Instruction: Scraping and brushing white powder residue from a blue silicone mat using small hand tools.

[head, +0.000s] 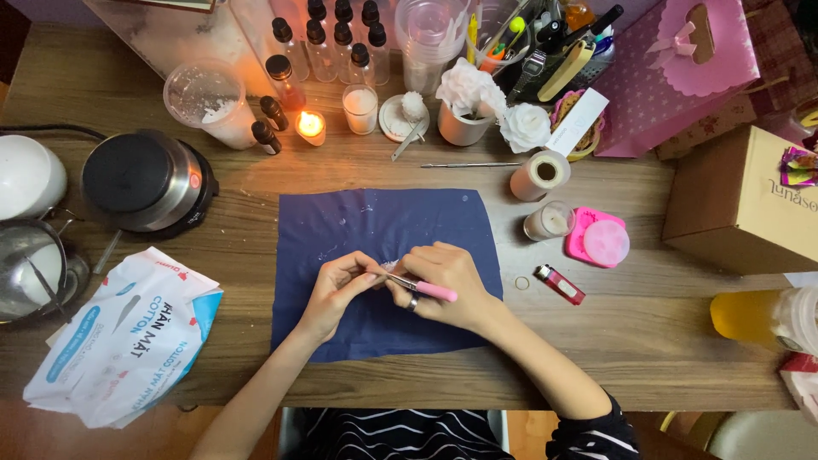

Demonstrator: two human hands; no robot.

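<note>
At the centre of the frame, the right hand (443,281) was closed around a pink-handled tool (423,288), its metal tip pointing left toward a small pale object (389,267) held between both hands; what the object was could not be told. The left hand (336,290) pinched that object between thumb and fingertips, just beside the tool tip. Both hands rested over a dark blue cloth (388,226) spread flat on the wooden table (648,341). To the right of the cloth lay a small ring (521,283) and a red lighter (560,284), with a pink round mould (597,239) and a small glass candle (550,221) just above them. A roll of tape (540,175) stood near the cloth's upper right corner, and a thin metal pick (469,164) lay along its top edge. A lit candle (310,126) burned in the upper middle, near a row of dark-capped bottles (328,43). At lower left lay a white and blue cotton pad bag (128,336); above it sat a black and steel pot (146,181). A cardboard box (750,200) stood at the right edge.
</note>
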